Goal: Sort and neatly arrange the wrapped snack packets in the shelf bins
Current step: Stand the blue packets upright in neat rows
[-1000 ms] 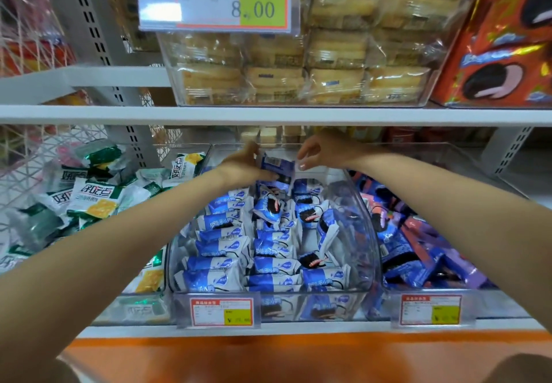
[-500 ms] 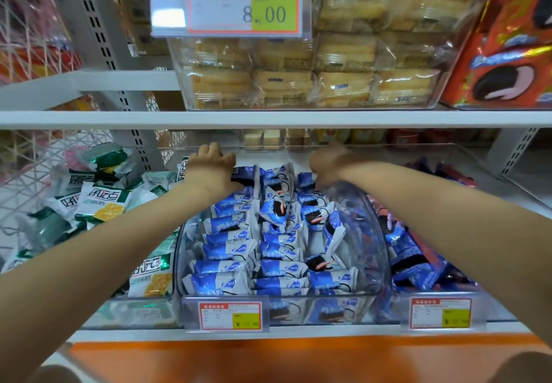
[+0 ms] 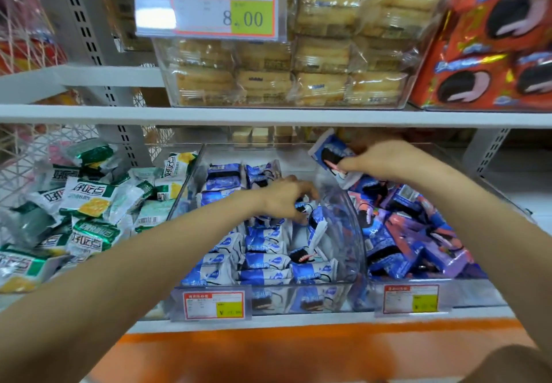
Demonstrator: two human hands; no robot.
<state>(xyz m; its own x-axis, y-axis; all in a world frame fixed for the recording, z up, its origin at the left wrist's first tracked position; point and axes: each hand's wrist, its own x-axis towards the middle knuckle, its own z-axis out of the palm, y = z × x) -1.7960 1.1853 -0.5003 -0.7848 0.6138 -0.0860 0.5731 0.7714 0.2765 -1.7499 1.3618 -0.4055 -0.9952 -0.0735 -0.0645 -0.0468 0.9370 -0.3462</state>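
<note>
- right hand [image 3: 385, 160] pinches a blue packet [image 3: 328, 152], held tilted in the air over the back right corner of the middle bin [image 3: 351, 227].
- left hand [image 3: 286, 197] reaches into the middle bin, fingers curled down onto the blue packets [image 3: 263, 260]; cannot tell if it grips one.
- blue packets fill that clear bin: rough rows at the front and left, a few tipped on end towards the right.
- right bin [image 3: 466, 296] holds a loose heap of purple and pink packets [image 3: 418, 233].
- green packets [image 3: 89, 203] lie jumbled to the left.
- price tags [image 3: 213, 305] sit on the bin fronts.
- upper shelf [image 3: 268, 115] carries a clear box of cakes [image 3: 298, 78] and red boxes [image 3: 493, 39].
</note>
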